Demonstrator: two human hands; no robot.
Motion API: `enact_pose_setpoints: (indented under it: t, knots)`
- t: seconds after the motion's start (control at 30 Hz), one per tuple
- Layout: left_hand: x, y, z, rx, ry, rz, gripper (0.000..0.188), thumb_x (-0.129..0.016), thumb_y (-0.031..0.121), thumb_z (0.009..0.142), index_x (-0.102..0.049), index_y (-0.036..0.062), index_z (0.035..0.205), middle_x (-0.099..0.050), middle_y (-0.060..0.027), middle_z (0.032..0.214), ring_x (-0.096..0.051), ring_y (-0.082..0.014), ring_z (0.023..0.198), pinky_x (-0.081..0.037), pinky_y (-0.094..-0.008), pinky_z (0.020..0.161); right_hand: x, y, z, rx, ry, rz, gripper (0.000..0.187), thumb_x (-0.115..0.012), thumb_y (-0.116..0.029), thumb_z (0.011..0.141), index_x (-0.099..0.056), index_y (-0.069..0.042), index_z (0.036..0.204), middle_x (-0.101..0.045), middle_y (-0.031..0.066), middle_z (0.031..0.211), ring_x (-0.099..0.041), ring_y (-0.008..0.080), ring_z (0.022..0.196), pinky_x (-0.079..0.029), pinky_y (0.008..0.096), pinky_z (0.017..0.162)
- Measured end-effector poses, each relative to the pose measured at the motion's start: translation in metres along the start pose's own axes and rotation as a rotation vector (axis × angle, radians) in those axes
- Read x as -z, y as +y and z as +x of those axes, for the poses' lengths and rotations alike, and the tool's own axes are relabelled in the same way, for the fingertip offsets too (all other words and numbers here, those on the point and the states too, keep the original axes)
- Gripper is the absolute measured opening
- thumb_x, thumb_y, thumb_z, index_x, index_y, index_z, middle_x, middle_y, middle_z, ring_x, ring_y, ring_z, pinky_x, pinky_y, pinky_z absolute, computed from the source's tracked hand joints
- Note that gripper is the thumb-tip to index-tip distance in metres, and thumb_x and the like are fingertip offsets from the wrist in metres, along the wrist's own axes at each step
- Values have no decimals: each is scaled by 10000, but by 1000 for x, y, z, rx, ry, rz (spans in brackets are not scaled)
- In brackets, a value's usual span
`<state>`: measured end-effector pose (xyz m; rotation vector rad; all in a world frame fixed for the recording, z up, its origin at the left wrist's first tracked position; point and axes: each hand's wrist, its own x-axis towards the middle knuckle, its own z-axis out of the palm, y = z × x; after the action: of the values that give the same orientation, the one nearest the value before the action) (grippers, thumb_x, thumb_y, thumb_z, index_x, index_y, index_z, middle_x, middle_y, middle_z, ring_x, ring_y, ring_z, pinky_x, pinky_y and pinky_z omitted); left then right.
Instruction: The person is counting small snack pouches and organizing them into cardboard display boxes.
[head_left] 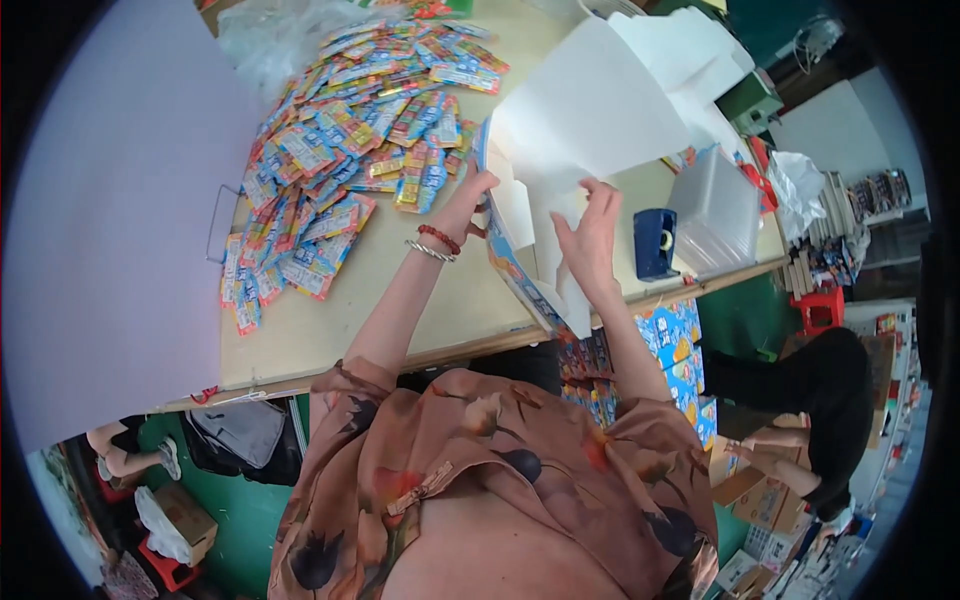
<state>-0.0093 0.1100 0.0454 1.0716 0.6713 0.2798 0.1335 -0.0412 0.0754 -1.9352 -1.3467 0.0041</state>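
Both hands, left (472, 200) and right (590, 238), grip a flat white carton (580, 130) at the tabletop's (400, 310) centre; packets (350, 150) lie at ten o'clock. Folding goes best creasing flaps squarely.

White carton flaps (590, 120); blue, perhaps orange-printed, outside; multicolour packets (340, 170); dark blue tape dispenser (655, 243); red bead bracelet (438, 238).

Left-hand fingers (487, 181) partly behind the white cardboard box (590, 120).
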Motion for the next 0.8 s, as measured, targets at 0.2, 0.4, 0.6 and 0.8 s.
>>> enact_pose_setpoints:
  t: [0.2,0.4,0.6,0.8]
  knots:
    - [-28,-13,28,74,159,113,824,-523,389,774,-182,169,1491,-499,-124,1267,-566,-294,1014,-514,-417,679,-9,38,-30,-464,-146,220,518,-663,-232,817,-441,20,1212,-644,262,863,-640,403,827,-488,453,771]
    - [-31,-37,52,-160,172,863,1007,-588,146,687,-3,94,1505,-594,-268,1089,-638,-335,872,-526,-402,727,-19,57,0,-264,-513,41,419,-636,-207,723,-602,13,1078,-651,240,961,-624,381,926,-480,415,835]
    - [47,-5,37,-86,90,963,873,-555,26,737,-100,69,1481,-605,-301,1076,-613,-422,975,-508,-472,833,4,155,47,-311,-293,-300,406,-664,-212,678,-634,-4,1025,-656,196,979,-628,366,926,-500,449,821]
    - [-17,5,13,-700,260,2102,572,-561,34,796,-414,76,1348,-415,-138,1405,-409,-353,1279,-346,-505,1036,-18,98,45,-200,119,-595,280,-637,-147,786,-528,-77,1034,-615,146,864,-637,332,851,-529,455,691]
